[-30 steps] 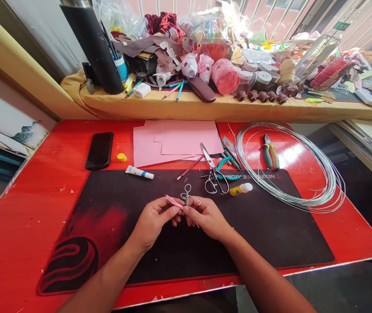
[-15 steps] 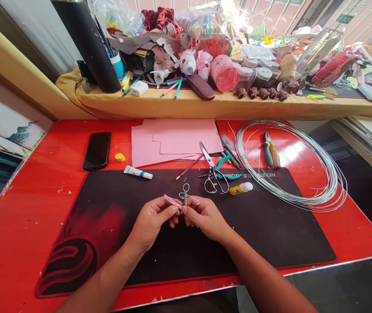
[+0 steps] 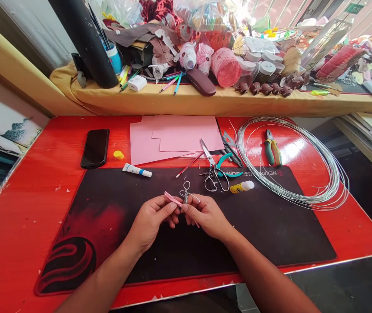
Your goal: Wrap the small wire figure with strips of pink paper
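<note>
Over the dark desk mat [image 3: 264, 234], my left hand [image 3: 155, 219] pinches a narrow pink paper strip [image 3: 172, 198] between thumb and fingers. My right hand [image 3: 207, 215] is closed on a small wire figure [image 3: 186, 196] with a looped top, side loops and a coiled middle. The strip's inner end meets the lower part of the coil at my right thumb. Fingers hide the figure's lower part. Just beyond my hands lie scissors [image 3: 210, 167], teal-handled pliers [image 3: 224, 166], a red pencil [image 3: 189, 165] and a yellow glue stick [image 3: 242, 187].
A large wire coil [image 3: 332, 169] and green-yellow pliers [image 3: 273, 148] lie at the right. Pink paper sheets [image 3: 186, 134], a white-blue tube [image 3: 137, 170], a yellow cap [image 3: 118, 154] and a phone [image 3: 95, 148] are at the back and left. A cluttered ledge [image 3: 159, 100] runs behind.
The pink strip has turned slightly in my left fingers, and a bit of pink now shows below my right hand. Both hands stay in nearly the same place; the view has shifted slightly.
</note>
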The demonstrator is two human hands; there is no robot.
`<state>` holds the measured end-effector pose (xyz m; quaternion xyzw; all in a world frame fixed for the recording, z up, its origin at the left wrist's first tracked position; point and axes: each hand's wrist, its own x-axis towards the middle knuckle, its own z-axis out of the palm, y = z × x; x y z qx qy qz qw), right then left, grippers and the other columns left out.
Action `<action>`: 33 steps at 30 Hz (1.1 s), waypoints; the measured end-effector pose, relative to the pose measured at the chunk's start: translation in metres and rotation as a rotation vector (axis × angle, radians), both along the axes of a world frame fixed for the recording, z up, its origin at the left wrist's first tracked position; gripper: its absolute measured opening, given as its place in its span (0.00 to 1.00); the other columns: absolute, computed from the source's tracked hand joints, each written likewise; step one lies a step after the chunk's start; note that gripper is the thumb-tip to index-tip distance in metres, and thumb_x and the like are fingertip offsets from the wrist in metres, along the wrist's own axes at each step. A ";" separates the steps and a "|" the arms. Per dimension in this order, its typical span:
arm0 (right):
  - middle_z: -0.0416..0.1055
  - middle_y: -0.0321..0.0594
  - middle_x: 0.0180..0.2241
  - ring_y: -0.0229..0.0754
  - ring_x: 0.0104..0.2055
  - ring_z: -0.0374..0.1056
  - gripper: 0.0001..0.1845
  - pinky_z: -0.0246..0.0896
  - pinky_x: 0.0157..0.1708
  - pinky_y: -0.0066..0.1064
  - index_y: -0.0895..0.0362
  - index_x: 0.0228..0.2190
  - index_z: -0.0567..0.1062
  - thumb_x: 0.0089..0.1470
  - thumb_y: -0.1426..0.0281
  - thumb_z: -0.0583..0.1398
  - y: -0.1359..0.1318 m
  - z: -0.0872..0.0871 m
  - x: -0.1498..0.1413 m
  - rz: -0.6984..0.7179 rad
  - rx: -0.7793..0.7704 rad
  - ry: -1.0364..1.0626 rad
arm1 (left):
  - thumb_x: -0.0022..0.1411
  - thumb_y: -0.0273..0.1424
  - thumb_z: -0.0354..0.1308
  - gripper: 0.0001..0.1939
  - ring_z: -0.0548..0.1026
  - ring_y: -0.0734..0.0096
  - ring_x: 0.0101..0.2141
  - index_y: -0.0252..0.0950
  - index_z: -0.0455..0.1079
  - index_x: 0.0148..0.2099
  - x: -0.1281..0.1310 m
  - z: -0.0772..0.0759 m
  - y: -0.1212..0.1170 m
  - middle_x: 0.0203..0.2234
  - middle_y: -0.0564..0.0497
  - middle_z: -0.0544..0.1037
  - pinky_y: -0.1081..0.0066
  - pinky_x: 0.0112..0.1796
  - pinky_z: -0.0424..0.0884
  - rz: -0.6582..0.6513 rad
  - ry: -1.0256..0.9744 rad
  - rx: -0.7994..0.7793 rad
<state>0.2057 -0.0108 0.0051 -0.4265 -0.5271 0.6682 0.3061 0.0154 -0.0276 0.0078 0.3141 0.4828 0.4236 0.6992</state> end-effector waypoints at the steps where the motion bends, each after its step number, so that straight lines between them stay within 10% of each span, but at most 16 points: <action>1: 0.69 0.32 0.20 0.34 0.19 0.58 0.24 0.53 0.19 0.26 0.55 0.27 0.71 0.63 0.49 0.65 0.001 0.000 0.001 0.000 -0.011 0.012 | 0.56 0.42 0.74 0.18 0.75 0.70 0.25 0.33 0.83 0.40 0.000 0.000 0.000 0.27 0.48 0.79 0.73 0.24 0.71 0.000 -0.003 0.001; 33: 0.71 0.33 0.19 0.35 0.19 0.61 0.22 0.54 0.20 0.27 0.56 0.29 0.76 0.60 0.49 0.66 0.004 0.002 0.007 -0.016 -0.078 -0.006 | 0.58 0.40 0.72 0.15 0.75 0.73 0.24 0.33 0.79 0.38 0.004 0.008 -0.001 0.27 0.51 0.78 0.74 0.23 0.71 -0.034 -0.060 0.038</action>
